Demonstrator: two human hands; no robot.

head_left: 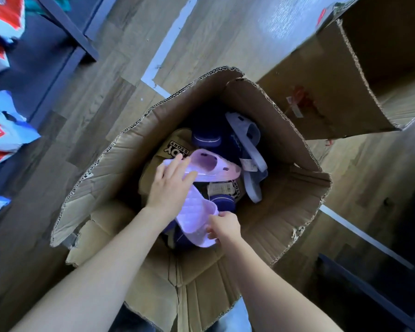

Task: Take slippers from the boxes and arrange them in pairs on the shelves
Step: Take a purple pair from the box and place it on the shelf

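Note:
An open cardboard box (pixel 285 188) stands on the floor below me with several slippers inside. My left hand (pixel 170 185) reaches in and its fingers lie over the end of a pink slipper (pixel 213 165) near the top of the pile. My right hand (pixel 223 226) pinches the near edge of a second pink slipper (pixel 197 219) with a quilted sole, which lies tilted toward me. Dark blue slippers (pixel 206 140), a pale lilac slipper (pixel 247 133) and a tan slipper with a "TOY STORY" print (pixel 175 147) lie deeper in the box.
A second, larger cardboard box (pixel 333 80) stands at the upper right, its flap open. Dark blue shelving (pixel 65 44) with red, white and blue packages (pixel 3 123) runs along the left. Another dark shelf rail (pixel 369 293) is at the lower right. Wood-pattern floor surrounds the boxes.

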